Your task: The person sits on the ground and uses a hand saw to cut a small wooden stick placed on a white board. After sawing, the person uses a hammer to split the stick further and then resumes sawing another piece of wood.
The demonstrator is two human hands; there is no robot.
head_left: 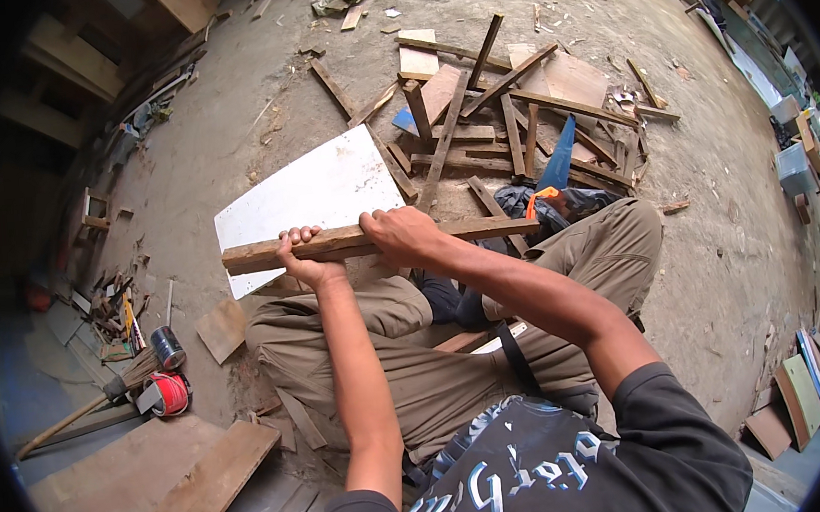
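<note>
L hand (313, 268) & R hand (401, 235) both gripping 1 brn wood strip (475, 227), crossing in front of wht board (313, 188); wood pile (468, 134) on ground (721, 164) beyond

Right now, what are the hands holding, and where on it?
A wooden bar: the left hand grips it toward its left end, the right hand near its middle.

Bar (340, 243), centre of frame: brown, darker along the lower face. Board (303, 187), left of centre: white, with scattered brown specks. Saw (557, 156), right of centre: blue at the upper part, orange at the lower. Sticks (444, 143), upper centre: dark brown. Trousers (429, 370), lower centre: khaki, plain. Shirt (671, 447), lower edge: dark grey, with a white-and-blue print. Reel (172, 395), lower left: red. Ground (720, 280), right side: tan.
</note>
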